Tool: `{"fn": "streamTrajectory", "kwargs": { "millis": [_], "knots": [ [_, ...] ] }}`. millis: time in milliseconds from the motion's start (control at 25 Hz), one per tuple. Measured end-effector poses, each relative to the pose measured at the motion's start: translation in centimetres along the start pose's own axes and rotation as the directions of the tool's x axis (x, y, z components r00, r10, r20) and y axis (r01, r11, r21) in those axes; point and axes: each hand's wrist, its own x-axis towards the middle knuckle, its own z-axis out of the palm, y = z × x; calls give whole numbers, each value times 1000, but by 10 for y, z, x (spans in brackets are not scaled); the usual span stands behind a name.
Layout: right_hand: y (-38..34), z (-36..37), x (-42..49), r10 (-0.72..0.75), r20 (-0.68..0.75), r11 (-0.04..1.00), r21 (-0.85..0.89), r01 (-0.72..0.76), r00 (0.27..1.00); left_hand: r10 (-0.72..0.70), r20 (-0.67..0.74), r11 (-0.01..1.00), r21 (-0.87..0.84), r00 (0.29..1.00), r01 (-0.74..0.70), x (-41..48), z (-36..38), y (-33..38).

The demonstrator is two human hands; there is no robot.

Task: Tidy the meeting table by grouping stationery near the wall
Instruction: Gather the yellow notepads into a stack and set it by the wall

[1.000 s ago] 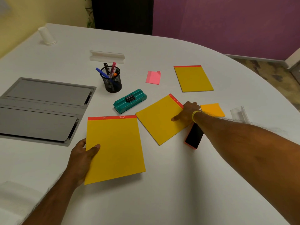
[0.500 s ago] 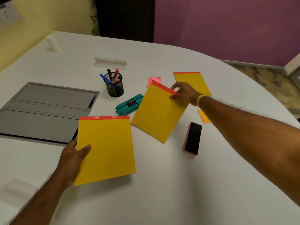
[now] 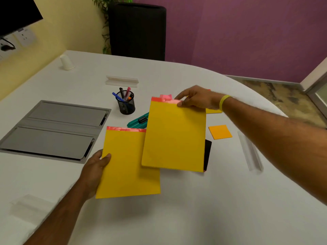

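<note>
Closest to me, the left hand (image 3: pixel 96 171) grips the near yellow notepad (image 3: pixel 127 163) by its left edge, thumb on top and fingers underneath. The pad sits low over the white table (image 3: pixel 177 218), and I cannot tell whether it touches. To its right, the right hand (image 3: pixel 196 99), with a yellow wristband (image 3: pixel 223 102), pinches the raised yellow notepad (image 3: pixel 174 135) at its red top strip and holds it clear of the table. Its lower left corner overlaps the near pad from where I stand.

Behind the raised pad a black eraser block (image 3: pixel 208 152) peeks out, with an orange sticky pad (image 3: pixel 220 132) and a clear name-card holder (image 3: pixel 250 152) further right. A teal board eraser (image 3: pixel 137 122) lies between the two pads, partly hidden. A grey cable hatch (image 3: pixel 53 128) is set into the table on the left.

Further off stand a mesh pen cup (image 3: pixel 126 105) and pink sticky notes (image 3: pixel 166 97). A third yellow notepad (image 3: pixel 213 111) lies flat, mostly hidden under the right wrist. Beyond are another clear holder (image 3: pixel 121 80) and an upturned paper cup (image 3: pixel 66 62) near the yellow wall (image 3: pixel 74 29).
</note>
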Motion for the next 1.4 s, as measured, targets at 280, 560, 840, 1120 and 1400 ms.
{"fn": "streamTrajectory", "kwargs": {
  "millis": [280, 560, 840, 1120, 1400],
  "knots": [
    [22, 73, -34, 53, 81, 999, 1, -54, 995, -33, 144, 994, -97, 989, 47, -42, 69, -3],
    [61, 103, -65, 78, -163, 996, 59, -70, 984, 11, 158, 1000, 2, 987, -11, -63, 109, -30],
    [150, 43, -48, 275, -525, 961, 186, -207, 805, 38, 61, 996, -88, 997, -33, -13, 134, -21],
    [236, 2, 12, 445, -602, 895, 272, -353, 663, 57, 4, 988, -144, 998, -56, 59, 165, -9],
    [285, -14, 93, 602, -578, 771, 243, -588, 551, 75, -4, 986, -150, 997, -74, 122, 198, -9]
  ]
}}
